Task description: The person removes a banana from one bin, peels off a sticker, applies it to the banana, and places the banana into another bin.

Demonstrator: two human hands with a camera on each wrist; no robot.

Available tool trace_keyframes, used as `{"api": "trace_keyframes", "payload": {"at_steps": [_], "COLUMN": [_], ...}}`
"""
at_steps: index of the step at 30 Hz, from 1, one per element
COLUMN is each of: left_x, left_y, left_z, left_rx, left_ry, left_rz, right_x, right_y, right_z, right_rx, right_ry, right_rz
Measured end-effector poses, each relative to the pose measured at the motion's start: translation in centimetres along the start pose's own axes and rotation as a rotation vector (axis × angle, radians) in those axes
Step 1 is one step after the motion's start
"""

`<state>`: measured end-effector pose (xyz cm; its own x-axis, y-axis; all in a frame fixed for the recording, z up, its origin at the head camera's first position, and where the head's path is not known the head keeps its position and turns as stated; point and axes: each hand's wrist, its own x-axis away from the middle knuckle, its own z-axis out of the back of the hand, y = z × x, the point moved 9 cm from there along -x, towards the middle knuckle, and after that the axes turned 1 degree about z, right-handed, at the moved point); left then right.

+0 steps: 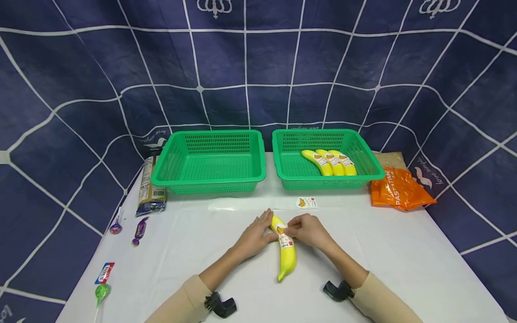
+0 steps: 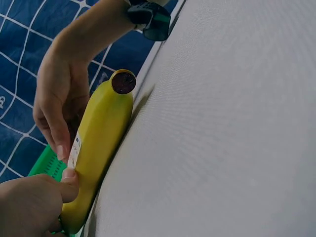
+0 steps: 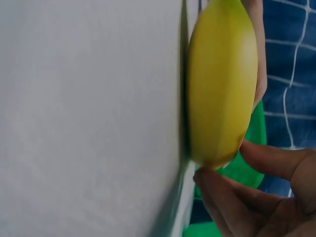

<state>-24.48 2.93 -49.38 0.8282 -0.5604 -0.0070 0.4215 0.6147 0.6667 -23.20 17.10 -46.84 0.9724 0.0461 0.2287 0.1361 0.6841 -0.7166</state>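
Note:
A yellow banana (image 1: 288, 258) lies on the white table with a printed label sticker (image 1: 284, 235) along its upper side. My left hand (image 1: 254, 235) holds its far end from the left; in the left wrist view that thumb (image 2: 70, 180) rests at the label. From the other side my right hand (image 1: 307, 229) holds the banana near the label, fingers bent. The right wrist view has its thumb (image 3: 261, 155) at the banana's edge and the fingertips lower at the end. Part of the left hand is hidden behind the banana there.
A label strip (image 1: 262, 204) with one sticker lies beyond the hands. Behind stand a green basket (image 1: 208, 186) and another green basket (image 1: 288, 183) holding three labelled bananas (image 1: 333, 163). Bagged goods (image 1: 153, 188) and sweets (image 1: 139, 231) lie left, an orange pasta bag (image 1: 400, 190) right.

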Motion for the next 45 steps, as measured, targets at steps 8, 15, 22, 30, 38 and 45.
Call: {"api": "trace_keyframes", "payload": {"at_steps": [8, 15, 22, 30, 38, 45], "left_x": [0.1, 0.1, 0.0, -0.9, -6.6, -11.6], "left_y": [0.2, 0.0, 0.0, 0.5, 2.9, 2.4], "left_z": [0.2, 0.1, 0.2, 1.2, 4.9, 6.2], "left_rx": [-0.044, -0.041, -0.009, -0.019, 0.063, 0.226], "left_ry": [0.020, 0.015, 0.025, -0.011, 0.081, 0.156], "left_rz": [0.017, 0.015, 0.014, -0.022, -0.027, 0.056], "right_x": [2.0, 2.2, 2.4, 2.5, 2.6, 2.7], "right_y": [-2.8, -2.8, -2.8, -2.5, -2.4, -2.7], "right_z": [0.0, -0.5, -0.4, -0.6, -0.5, -0.6], "right_rx": [0.282, 0.311, 0.299, 0.270, 0.296, 0.315], "right_ry": [0.102, 0.127, 0.146, 0.133, 0.156, 0.150], "right_rz": [0.127, 0.135, 0.153, 0.144, 0.161, 0.189]}}
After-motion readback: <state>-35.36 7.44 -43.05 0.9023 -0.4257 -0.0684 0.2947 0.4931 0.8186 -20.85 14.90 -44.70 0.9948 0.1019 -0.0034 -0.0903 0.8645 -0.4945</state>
